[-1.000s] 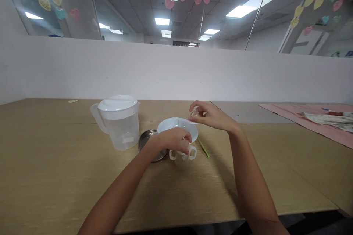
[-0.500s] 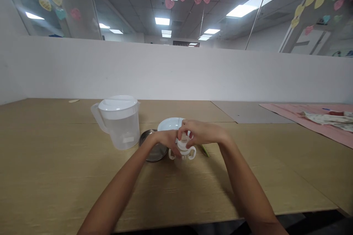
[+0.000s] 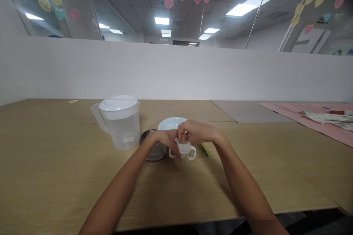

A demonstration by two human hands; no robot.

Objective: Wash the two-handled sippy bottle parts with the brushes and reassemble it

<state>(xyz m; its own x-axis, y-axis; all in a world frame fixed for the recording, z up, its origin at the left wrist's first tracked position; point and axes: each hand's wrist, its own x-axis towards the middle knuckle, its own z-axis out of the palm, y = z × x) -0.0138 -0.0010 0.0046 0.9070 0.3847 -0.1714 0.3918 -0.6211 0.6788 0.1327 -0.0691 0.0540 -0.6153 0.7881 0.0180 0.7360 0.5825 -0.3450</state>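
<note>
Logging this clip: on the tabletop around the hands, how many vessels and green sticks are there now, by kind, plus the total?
Lidded pitcher: 1
Round metal dish: 1
White bowl, partly hidden: 1
Two-handled bottle, at the hands: 1
Green stick, partly hidden: 1
Total: 5

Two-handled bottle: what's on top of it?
A white collar tops the bottle, with the right hand above it. That hand and the left hand hide parts of the top; what lies beneath them can't be seen.
</note>
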